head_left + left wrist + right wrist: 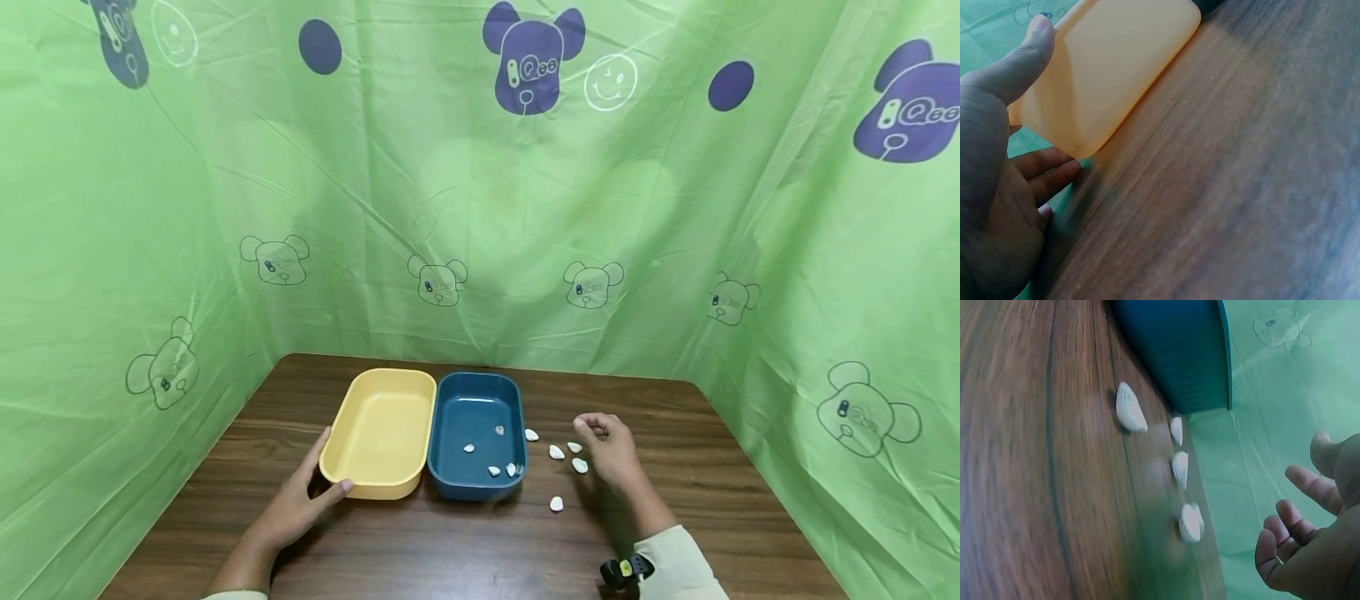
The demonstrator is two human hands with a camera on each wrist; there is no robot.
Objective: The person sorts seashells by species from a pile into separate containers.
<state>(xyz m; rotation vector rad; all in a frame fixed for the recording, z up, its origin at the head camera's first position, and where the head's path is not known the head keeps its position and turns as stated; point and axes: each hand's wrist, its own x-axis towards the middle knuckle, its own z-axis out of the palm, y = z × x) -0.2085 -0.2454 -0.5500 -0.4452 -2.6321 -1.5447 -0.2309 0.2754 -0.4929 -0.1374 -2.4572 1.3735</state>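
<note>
The right hand (615,452) hovered near loose white shells (580,466) on the surface (420,550), grip loosely curled, nothing visibly held; pinching single shells lightly by their edges likely worked best. The left hand (295,507), spread, touched the bare-bottomed yellow tray (386,429); the blue tray (467,408) beside it contained several shells.

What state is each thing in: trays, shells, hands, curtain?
Yellow tray: upright, uncovered, no shells inside.
Blue tray: upright, uncovered, a few shells inside.
Loose shells: scattered on the table, right of the blue tray.
Left hand: spread against the yellow tray's near left corner.
Right hand: over the table by the loose shells, loosely bent, nothing visibly held.
Curtain: hung up, creased.
</note>
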